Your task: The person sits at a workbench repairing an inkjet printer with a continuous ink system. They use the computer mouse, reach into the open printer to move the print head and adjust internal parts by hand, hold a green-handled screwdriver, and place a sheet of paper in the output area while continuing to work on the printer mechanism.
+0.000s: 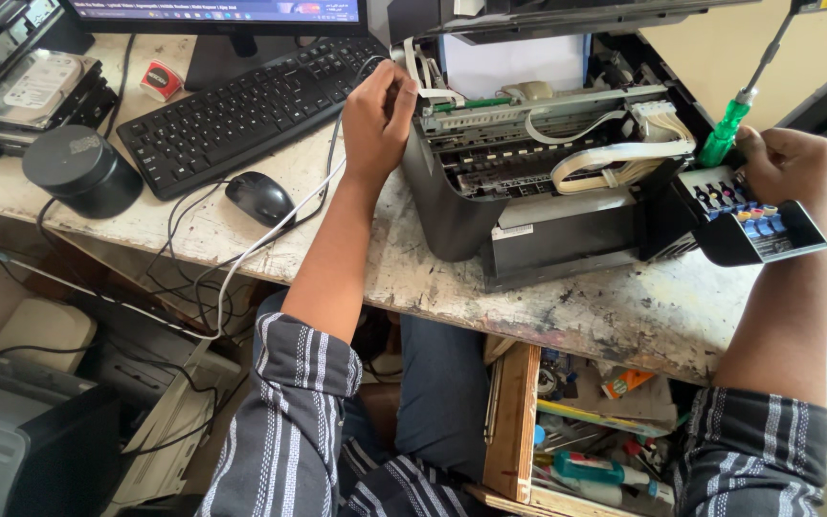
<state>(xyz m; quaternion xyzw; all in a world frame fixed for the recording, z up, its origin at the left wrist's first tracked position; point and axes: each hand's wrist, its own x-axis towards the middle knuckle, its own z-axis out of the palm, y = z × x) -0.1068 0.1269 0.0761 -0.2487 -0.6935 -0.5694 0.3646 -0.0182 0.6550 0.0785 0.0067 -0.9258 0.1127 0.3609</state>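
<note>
Two of your hands work at the opened printer (pixel 547 182) at upper centre on the stained, paint-scuffed tabletop (pixel 624 311): your left hand (pixel 375 120), fingers curled against its left edge, your right hand (pixel 796 168), fingers clamped on a green-handled screwdriver (pixel 727 134) beside the ink tank (pixel 753 215), keyboard (pixel 241 105) upper left.
</note>
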